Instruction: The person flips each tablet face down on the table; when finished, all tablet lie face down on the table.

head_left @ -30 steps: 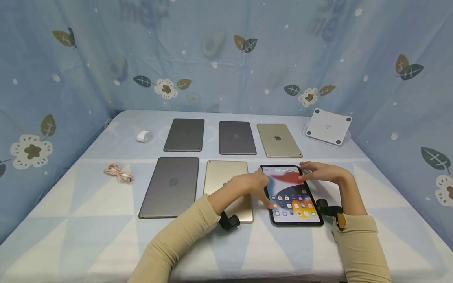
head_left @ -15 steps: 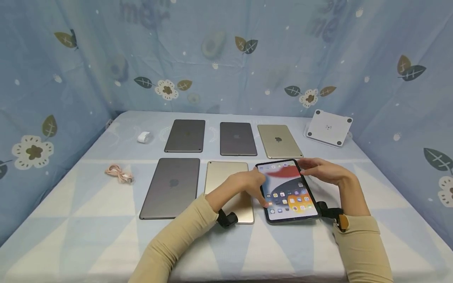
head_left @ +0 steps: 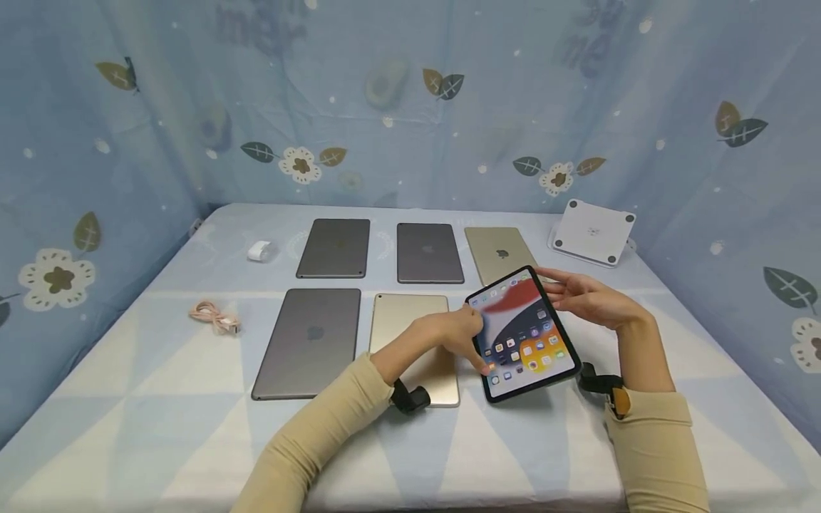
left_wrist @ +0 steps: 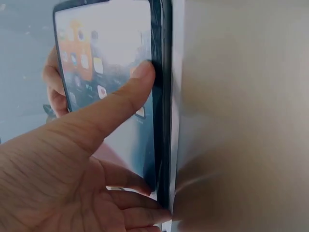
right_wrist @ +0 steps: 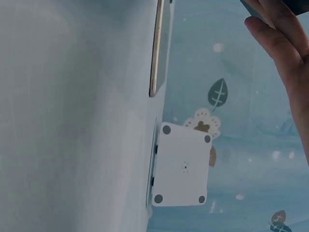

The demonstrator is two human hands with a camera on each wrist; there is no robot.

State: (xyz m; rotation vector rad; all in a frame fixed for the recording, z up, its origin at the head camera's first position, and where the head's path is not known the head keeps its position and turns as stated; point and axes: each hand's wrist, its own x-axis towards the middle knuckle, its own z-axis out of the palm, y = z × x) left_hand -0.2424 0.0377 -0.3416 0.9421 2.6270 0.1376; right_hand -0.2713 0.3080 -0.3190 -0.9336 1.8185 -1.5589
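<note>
A black-framed tablet (head_left: 522, 331) with its screen lit and full of app icons is tilted up off the table at the right. My left hand (head_left: 452, 335) pinches its left side, the thumb (left_wrist: 137, 79) lying on the screen and the fingers along the edge. At the upper right edge, my right hand (head_left: 593, 303) touches the tablet with fairly straight fingers (right_wrist: 273, 41); part of them is hidden behind it. Below my left forearm lies a gold tablet (head_left: 410, 306), face down and partly covered by the arm.
Behind are two dark grey tablets (head_left: 333, 247) and another gold tablet (head_left: 497, 249), partly hidden. A larger grey tablet (head_left: 308, 349) lies left. A white stand (head_left: 593, 231) occupies the back right; a white charger (head_left: 259, 250) and pink cable (head_left: 214, 317) lie at the left.
The lit tablet has risen from flat on the table, turning and tilting with its top edge up and slightly left. My right hand has moved up along its edge, its fingers straightening.
</note>
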